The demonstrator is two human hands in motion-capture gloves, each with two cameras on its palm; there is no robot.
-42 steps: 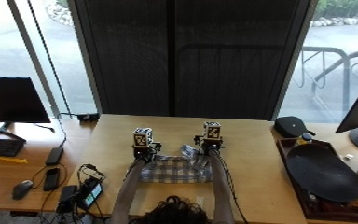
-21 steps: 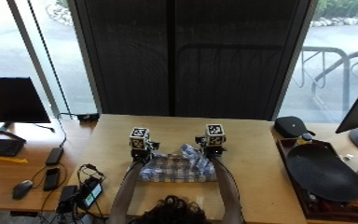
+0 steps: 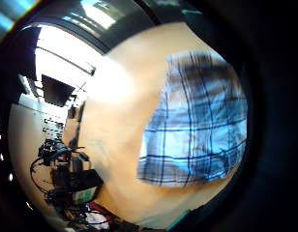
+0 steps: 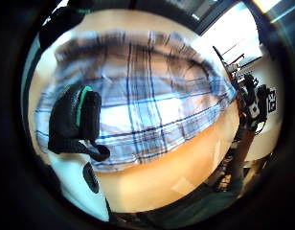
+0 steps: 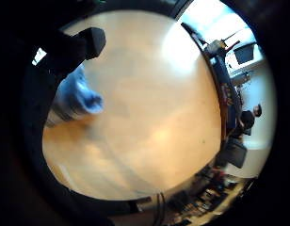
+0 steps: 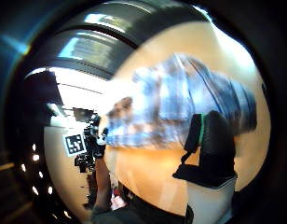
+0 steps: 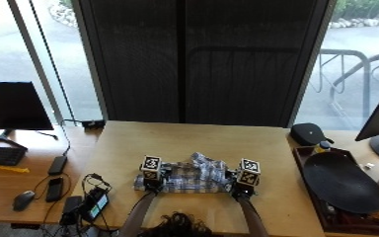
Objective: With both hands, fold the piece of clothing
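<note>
Each hand's grip is unclear: left hand (image 7: 151,178) and right hand (image 7: 242,183) sit at the plaid garment's (image 7: 193,177) ends, near the tabletop (image 7: 196,143) edge. Uneven lifting could skew the fold.

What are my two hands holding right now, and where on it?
The right hand appears to grip the plaid garment by its bunched right end. The left hand is at its left edge, but whether it grips cannot be told.

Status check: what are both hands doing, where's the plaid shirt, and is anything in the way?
Left hand and right hand at either end of the plaid shirt; grip unclear. Shirt bunched, on the wooden table. Nothing in the way.
</note>
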